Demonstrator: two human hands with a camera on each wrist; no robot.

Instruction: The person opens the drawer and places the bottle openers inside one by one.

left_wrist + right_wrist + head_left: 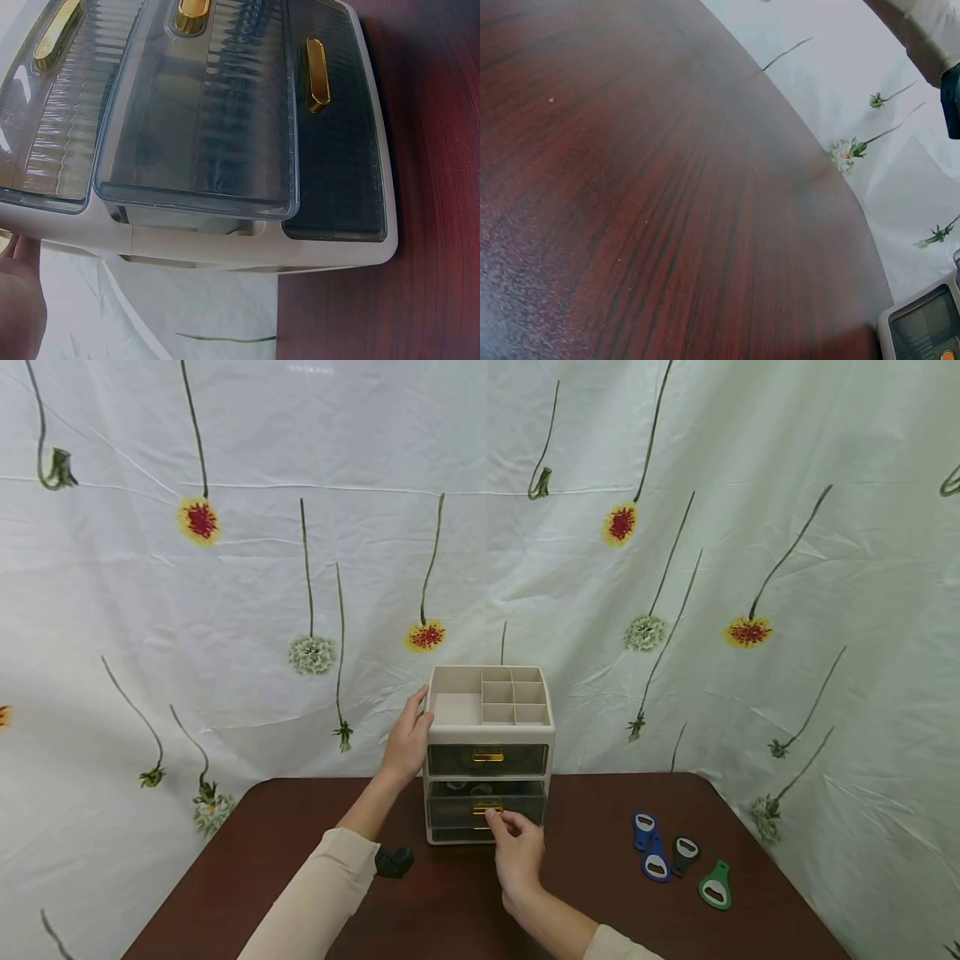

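A small beige desk organizer [491, 729] with smoky clear drawers and gold handles stands on the table. Its middle drawer [442, 812] juts forward, as the left wrist view also shows; ring-like shapes are partly visible inside it. My left hand [407, 743] rests against the organizer's left side near the top, and part of it shows in the left wrist view. At the middle drawer's gold handle [489, 808], my right hand [521, 858] pinches with thumb and forefinger. The right wrist view does not show that hand.
On the right of the brown table [600, 910] lie blue bottle openers [656, 865], a black bottle opener [686, 855] and a green bottle opener [716, 887]. A dark object [393, 862] shows beside the left sleeve. Behind hangs a flowered white cloth [510, 568].
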